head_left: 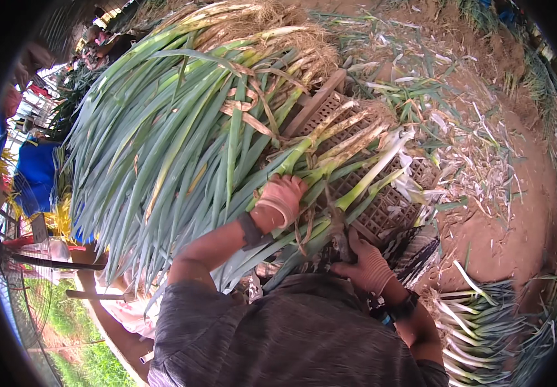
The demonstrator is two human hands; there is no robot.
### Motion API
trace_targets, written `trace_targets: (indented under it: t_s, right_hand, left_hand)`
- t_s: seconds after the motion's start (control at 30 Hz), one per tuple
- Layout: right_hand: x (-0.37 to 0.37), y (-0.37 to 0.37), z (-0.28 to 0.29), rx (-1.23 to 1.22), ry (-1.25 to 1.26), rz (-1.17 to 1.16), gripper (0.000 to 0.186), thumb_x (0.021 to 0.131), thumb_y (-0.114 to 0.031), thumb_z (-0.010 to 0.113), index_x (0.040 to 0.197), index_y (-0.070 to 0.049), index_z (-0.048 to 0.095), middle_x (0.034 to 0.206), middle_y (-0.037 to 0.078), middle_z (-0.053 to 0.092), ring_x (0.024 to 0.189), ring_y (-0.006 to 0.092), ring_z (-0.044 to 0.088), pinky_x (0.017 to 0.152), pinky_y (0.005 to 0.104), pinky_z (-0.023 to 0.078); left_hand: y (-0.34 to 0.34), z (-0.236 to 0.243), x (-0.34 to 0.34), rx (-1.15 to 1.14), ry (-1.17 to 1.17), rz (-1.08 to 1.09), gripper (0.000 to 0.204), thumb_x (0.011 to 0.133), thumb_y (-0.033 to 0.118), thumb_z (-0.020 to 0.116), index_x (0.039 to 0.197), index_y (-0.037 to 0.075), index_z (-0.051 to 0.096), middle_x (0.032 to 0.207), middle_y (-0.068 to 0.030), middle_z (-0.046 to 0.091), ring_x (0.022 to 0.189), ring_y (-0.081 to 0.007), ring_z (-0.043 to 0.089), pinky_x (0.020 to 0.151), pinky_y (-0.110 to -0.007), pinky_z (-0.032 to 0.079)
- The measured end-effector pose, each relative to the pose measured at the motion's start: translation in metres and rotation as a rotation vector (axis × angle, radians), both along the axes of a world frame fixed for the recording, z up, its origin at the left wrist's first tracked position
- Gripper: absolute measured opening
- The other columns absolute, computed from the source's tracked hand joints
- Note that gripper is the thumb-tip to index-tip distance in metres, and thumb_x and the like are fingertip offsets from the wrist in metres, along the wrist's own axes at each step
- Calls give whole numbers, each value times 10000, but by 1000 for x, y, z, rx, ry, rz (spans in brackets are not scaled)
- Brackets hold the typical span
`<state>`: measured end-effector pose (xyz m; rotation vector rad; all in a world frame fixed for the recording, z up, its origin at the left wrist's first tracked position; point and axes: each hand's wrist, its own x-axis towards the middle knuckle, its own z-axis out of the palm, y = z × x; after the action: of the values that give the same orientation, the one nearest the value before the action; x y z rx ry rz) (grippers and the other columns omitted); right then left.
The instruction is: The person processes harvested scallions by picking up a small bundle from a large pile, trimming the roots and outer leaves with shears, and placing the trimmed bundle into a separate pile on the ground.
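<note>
My left hand (282,195), in a pinkish glove, closes round the stalks of several long green onions (340,153) at the near edge of a large heap (162,148). Their roots point away to the upper right, over a brown plastic crate (381,216). Close to my body, my right hand (369,266), also gloved, is closed on a dark, stick-like tool (338,232) that points up beside the crate; its kind is not plain. A few paler onion stalks (378,169) lie across the crate just right of my left hand.
Peeled leaves and scraps (459,142) litter the brown ground at the right. A row of cleaned green onions (478,329) with white stems lies at the lower right. At the left are a fan (24,271), a blue thing (35,177) and another person (107,48) farther back.
</note>
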<state>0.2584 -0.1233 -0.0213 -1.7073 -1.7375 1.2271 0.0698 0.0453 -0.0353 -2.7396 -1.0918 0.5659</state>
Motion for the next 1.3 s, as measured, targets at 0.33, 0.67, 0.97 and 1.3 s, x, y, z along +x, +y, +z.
trace_targets:
  t_s: [0.33,0.67,0.97,1.3]
  right_hand:
    - [-16,7,25,-140,43,59,849,671,-370,716,1239,100,296,995,303,556,981,420,552,853,400,441]
    - [0,33,-20,-2,-64,-179,859,692,-345,691,1246,171,284,976,307,581,948,399,584,818,395,457]
    - [-14,1,9,-4,-71,19,907,704,-382,673,1293,125,207,964,312,577,957,420,566,850,394,444]
    - [15,43,-18,-80,-193,-199,873,685,-384,676,1252,127,252,908,303,593,896,448,575,798,429,468]
  left_hand:
    - [7,-22,-2,-23,-109,144,408,785,394,581,1007,52,575,982,-122,587,922,-301,561,762,-413,462]
    - [11,-41,23,-16,-230,239,404,746,363,623,947,23,535,912,-165,583,865,-296,591,711,-388,490]
    - [9,-58,29,58,-177,237,450,722,393,650,951,30,514,870,-151,570,818,-292,588,649,-404,486]
    - [-1,-76,38,214,-94,212,367,746,321,610,994,57,552,818,-128,535,743,-268,549,578,-391,436]
